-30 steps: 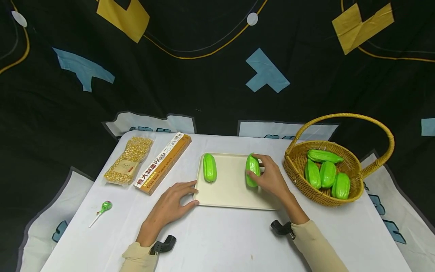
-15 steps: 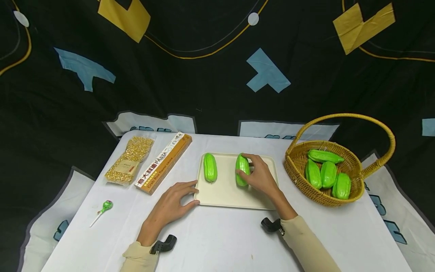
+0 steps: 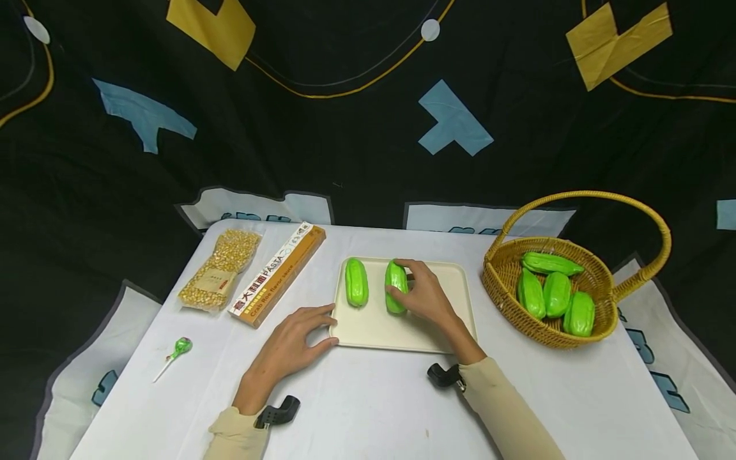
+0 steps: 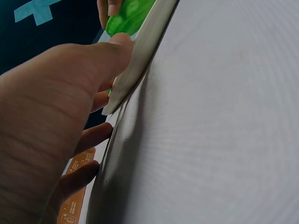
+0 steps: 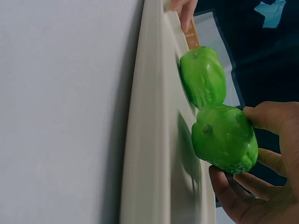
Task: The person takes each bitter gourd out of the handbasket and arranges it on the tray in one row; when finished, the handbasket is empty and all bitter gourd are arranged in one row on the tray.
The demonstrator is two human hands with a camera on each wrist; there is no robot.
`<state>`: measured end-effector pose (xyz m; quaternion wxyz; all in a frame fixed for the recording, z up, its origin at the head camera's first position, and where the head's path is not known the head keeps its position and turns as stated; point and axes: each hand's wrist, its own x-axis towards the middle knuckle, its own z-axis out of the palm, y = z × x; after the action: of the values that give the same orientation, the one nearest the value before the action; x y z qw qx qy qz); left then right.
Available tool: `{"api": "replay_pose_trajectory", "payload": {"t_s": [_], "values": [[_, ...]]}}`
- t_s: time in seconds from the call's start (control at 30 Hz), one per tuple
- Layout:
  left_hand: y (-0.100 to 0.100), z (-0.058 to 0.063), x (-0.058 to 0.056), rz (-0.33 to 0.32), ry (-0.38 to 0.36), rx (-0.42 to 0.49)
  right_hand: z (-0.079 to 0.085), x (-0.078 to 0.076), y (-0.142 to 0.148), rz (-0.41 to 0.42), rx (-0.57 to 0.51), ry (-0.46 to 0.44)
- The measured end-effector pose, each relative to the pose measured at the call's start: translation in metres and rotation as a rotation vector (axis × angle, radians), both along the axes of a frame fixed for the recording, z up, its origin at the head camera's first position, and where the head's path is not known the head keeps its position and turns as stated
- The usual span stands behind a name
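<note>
My right hand (image 3: 427, 295) grips a glossy green, ridged, papaya-like fruit (image 3: 395, 287) over the tray, thumb and fingers on opposite sides. In the right wrist view this held fruit (image 5: 224, 140) is tilted, with a shadow on the tray below. A second green fruit (image 3: 356, 282) lies lengthwise on the left part of the cream rectangular tray (image 3: 368, 329). At the tray's left front corner, my left hand (image 3: 290, 342) rests with fingers spread, touching the rim. The left wrist view shows its thumb (image 4: 119, 49) against the tray edge.
A wicker basket (image 3: 500, 291) with a tall handle stands right of the tray, holding several green fruits (image 3: 556, 295). Left of the tray lie a pasta box (image 3: 278, 275), a bag of corn kernels (image 3: 221, 271) and a lollipop (image 3: 179, 348). A dark curtain (image 3: 345, 166) hangs behind the white table (image 3: 368, 409).
My right hand has carried the green fruit leftward across the tray, closer to the other fruit. My left hand has stayed at the tray's corner.
</note>
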<state>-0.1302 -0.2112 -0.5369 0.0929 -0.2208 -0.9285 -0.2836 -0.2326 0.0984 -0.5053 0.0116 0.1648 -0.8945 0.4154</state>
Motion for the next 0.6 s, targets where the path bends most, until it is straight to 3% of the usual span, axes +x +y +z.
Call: {"api": "replay_pose_trajectory", "payload": {"t_s": [0.6], "values": [[-0.001,-0.001,0.000,0.002,-0.012,-0.004,-0.003,-0.011,-0.024,0.025,0.032,-0.016]]}}
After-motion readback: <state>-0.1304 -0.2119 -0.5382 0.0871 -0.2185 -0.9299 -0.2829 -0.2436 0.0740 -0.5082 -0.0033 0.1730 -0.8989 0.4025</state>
